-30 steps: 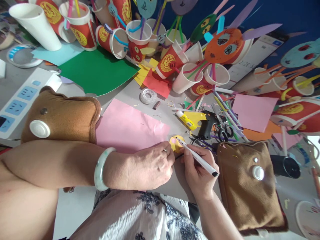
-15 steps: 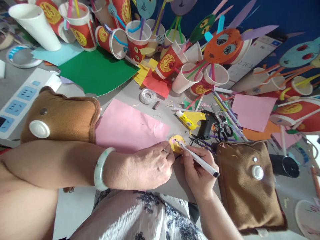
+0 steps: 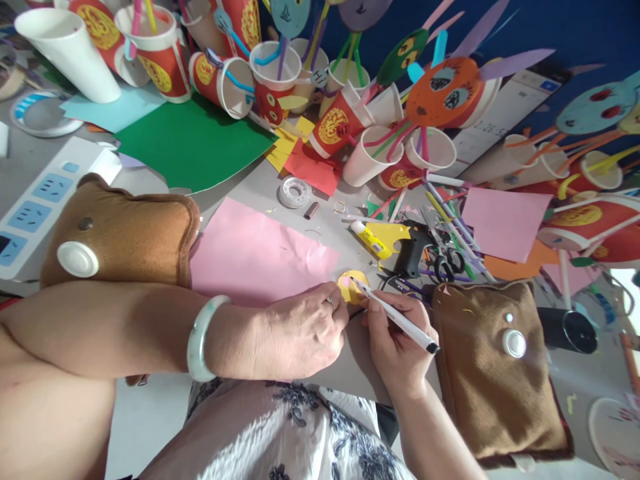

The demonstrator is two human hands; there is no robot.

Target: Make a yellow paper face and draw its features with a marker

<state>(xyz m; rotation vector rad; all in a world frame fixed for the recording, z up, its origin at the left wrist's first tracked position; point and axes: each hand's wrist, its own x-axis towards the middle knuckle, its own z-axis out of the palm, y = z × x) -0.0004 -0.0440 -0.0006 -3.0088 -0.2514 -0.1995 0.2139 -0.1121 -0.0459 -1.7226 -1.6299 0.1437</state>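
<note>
My right hand (image 3: 400, 340) is closed around a white marker (image 3: 400, 319) with a black end. The marker's tip rests at the face of a small yellow paper disc (image 3: 352, 295) that has a pink patch on it. At the disc's left lower edge, the bent fingers of my left hand (image 3: 300, 330) are pressed together against it. A pink sheet (image 3: 255, 250) lies flat beyond my left hand, partly beneath it. A yellow glue stick (image 3: 371, 240) lies just beyond the disc.
Brown cushions (image 3: 125, 237) flank my hands. A black glue gun (image 3: 413, 250), scissors (image 3: 447, 250) and straws lie behind my right hand. Paper cups (image 3: 373, 157) with paper faces line the back. A power strip (image 3: 55, 200) is at left.
The marker's tip has shifted very slightly on the yellow disc. Both hands stay in nearly the same place.
</note>
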